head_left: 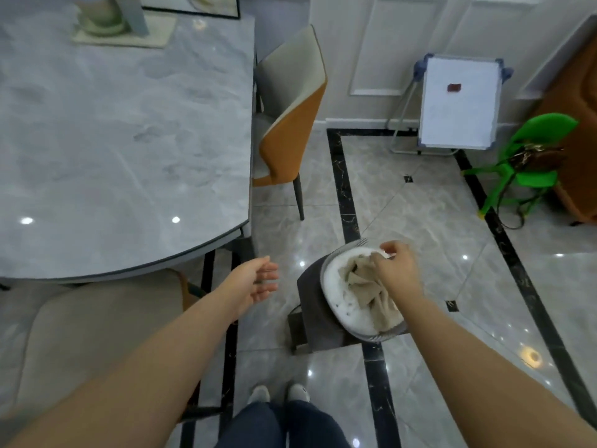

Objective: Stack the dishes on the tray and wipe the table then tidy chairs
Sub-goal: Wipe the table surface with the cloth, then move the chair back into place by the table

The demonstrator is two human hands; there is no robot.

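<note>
A beige cloth lies bunched in a white basin that stands on a dark grey stool on the floor. My right hand is over the basin, fingers curled and pinching the cloth's top edge. My left hand hangs in the air left of the stool, palm turned inward, fingers relaxed, holding nothing. The grey marble table fills the upper left. A stack of pale dishes sits on a tray at its far edge.
An orange and grey chair stands at the table's right side. A beige chair is tucked at the near edge by my left arm. A whiteboard leans on the wall; a green plastic chair stands right.
</note>
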